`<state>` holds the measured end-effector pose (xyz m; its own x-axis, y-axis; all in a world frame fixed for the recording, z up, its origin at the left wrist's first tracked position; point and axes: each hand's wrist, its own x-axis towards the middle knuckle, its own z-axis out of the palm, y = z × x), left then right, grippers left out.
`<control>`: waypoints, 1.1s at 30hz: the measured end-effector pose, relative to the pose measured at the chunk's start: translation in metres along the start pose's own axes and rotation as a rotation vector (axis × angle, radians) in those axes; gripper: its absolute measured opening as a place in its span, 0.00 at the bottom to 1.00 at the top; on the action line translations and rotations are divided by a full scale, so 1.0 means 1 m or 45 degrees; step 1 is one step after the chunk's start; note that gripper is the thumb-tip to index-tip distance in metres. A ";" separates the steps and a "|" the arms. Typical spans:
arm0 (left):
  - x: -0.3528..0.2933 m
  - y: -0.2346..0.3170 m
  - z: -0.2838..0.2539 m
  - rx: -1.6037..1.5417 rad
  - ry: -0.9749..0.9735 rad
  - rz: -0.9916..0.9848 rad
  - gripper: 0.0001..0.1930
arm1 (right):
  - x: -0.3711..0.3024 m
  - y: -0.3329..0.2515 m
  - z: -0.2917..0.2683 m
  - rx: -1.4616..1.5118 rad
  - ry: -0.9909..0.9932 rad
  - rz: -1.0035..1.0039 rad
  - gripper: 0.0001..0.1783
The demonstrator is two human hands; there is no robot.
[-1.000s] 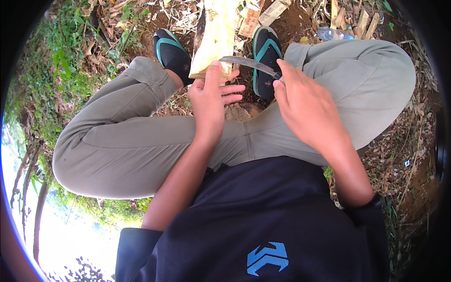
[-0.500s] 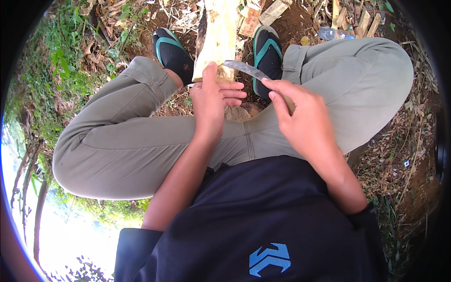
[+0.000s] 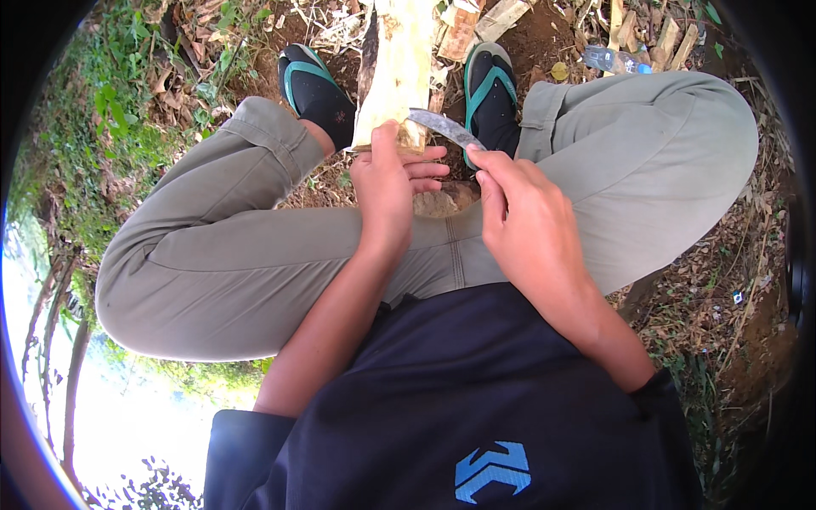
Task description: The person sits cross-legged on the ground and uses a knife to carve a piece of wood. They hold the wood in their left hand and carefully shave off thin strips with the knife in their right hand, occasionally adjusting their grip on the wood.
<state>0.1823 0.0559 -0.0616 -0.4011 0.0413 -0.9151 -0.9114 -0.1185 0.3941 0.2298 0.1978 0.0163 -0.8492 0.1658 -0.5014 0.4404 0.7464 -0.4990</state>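
A pale, split plank of wood [image 3: 398, 64] runs away from me between my feet, its near end by my knees. My left hand [image 3: 387, 183] grips that end, thumb on the upper face and fingers spread out underneath. In my right hand [image 3: 531, 208] is a curved knife [image 3: 444, 127], its handle mostly hidden by my fist. The grey blade points left, and its tip lies at the plank's right edge, close to my left thumb. Whether the edge bites into the wood cannot be made out.
Sandalled feet [image 3: 316, 89] stand on either side of the plank. Split wood pieces [image 3: 501, 19] and shavings lie on the soil beyond. A clear plastic bottle [image 3: 614, 59] rests near my right knee. Below the plank's near end sits a brown block [image 3: 446, 201]. Green plants [image 3: 110, 110] grow at left.
My right hand has shifted slightly left and down with the knife, its wrist turning a little. My left hand keeps its hold on the plank. The whole view has shifted slightly.
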 end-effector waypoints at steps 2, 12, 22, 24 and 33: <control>0.002 -0.001 0.001 -0.055 0.030 0.003 0.29 | 0.001 0.001 0.006 0.003 0.012 0.002 0.14; 0.002 0.002 0.000 -0.069 0.067 -0.003 0.29 | 0.014 0.002 0.016 -0.011 0.008 0.005 0.14; 0.002 0.001 0.002 -0.117 0.100 0.044 0.28 | 0.027 0.005 0.021 0.054 0.033 0.050 0.12; 0.001 0.004 0.003 -0.099 0.080 0.068 0.28 | 0.030 0.008 0.020 0.103 0.046 0.047 0.12; 0.004 -0.002 -0.001 -0.145 0.101 -0.025 0.29 | 0.031 0.007 0.027 0.040 -0.016 0.098 0.13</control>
<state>0.1825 0.0552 -0.0662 -0.3704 -0.0330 -0.9283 -0.9009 -0.2308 0.3676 0.2144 0.1912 -0.0219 -0.8090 0.2135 -0.5477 0.5130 0.7113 -0.4805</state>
